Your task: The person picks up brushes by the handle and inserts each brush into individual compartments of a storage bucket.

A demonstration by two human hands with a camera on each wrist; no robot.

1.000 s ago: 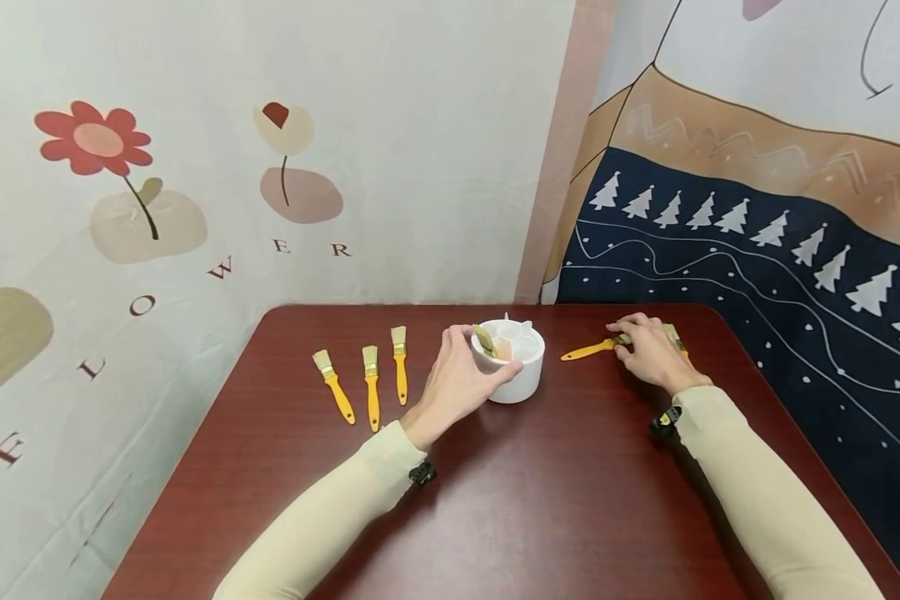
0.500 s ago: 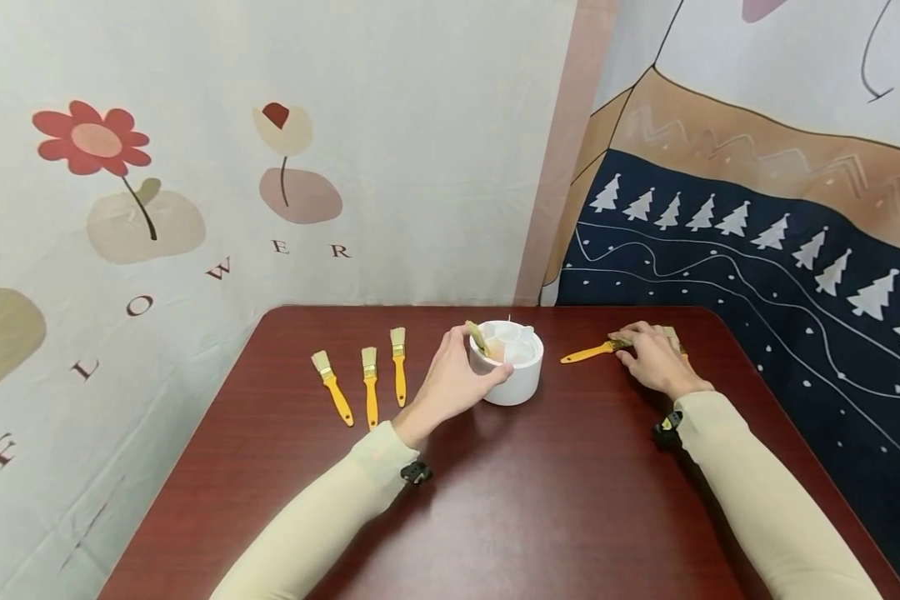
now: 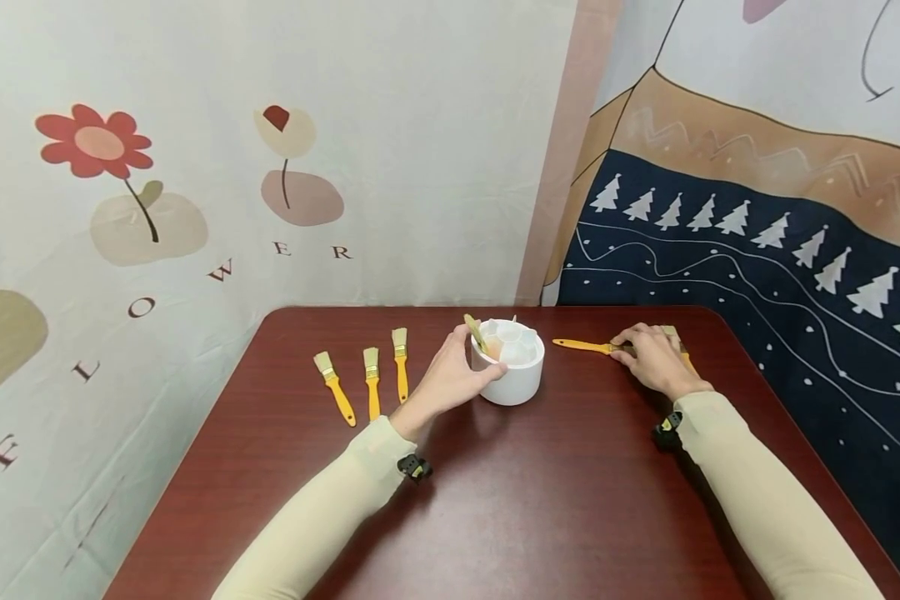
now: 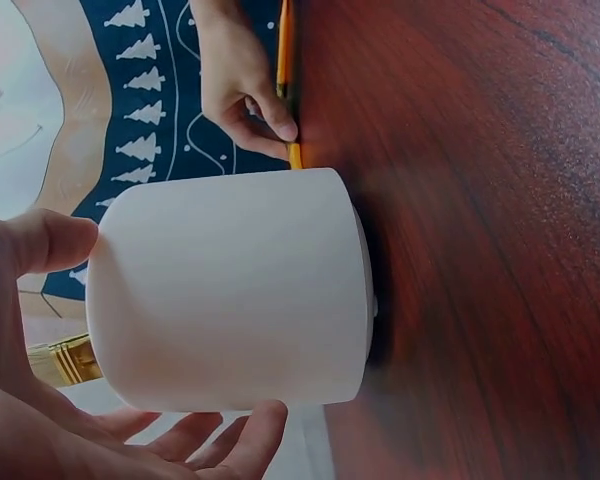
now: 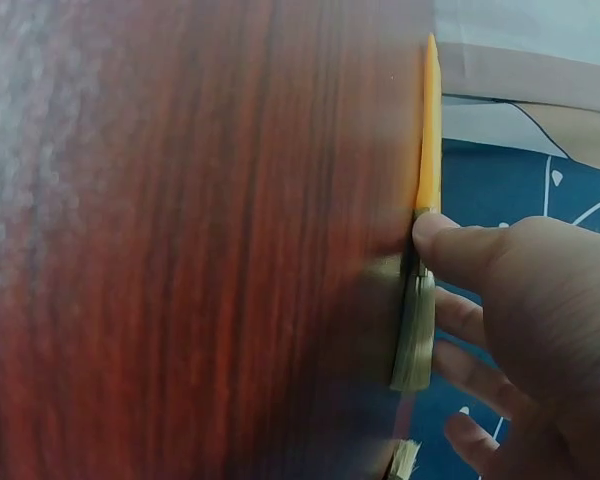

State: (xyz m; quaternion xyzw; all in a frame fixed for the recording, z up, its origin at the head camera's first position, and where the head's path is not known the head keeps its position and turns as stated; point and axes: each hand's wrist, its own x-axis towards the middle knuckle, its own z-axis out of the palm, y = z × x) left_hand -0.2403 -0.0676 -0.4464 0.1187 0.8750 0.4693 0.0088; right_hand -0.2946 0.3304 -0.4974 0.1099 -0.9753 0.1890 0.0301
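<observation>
My left hand [image 3: 453, 375] grips a round white divided holder [image 3: 516, 385], thumb on the near rim and fingers round its left side. One paintbrush [image 3: 476, 333] leans inside it, bristles up; in the left wrist view its metal ferrule [image 4: 76, 360] shows past the rim. To the right, my right hand [image 3: 654, 360] pinches another paintbrush [image 5: 432, 130] near the ferrule. That brush lies nearly level, its yellow handle [image 3: 579, 345] pointing left toward the holder and its bristles [image 5: 413, 345] under the hand. A further paintbrush [image 3: 671, 332] is partly hidden behind the right hand.
Three yellow-handled paintbrushes [image 3: 334, 389] lie apart on the dark red table [image 3: 540, 500], left of the holder, bristles toward the back. A printed cloth [image 3: 450, 167] hangs right behind the table's back edge, and a dark blue one with trees runs along the right.
The right hand has taken hold of its paintbrush, and the handle end has swung slightly back and left. The brush in the holder stands a little higher above the rim.
</observation>
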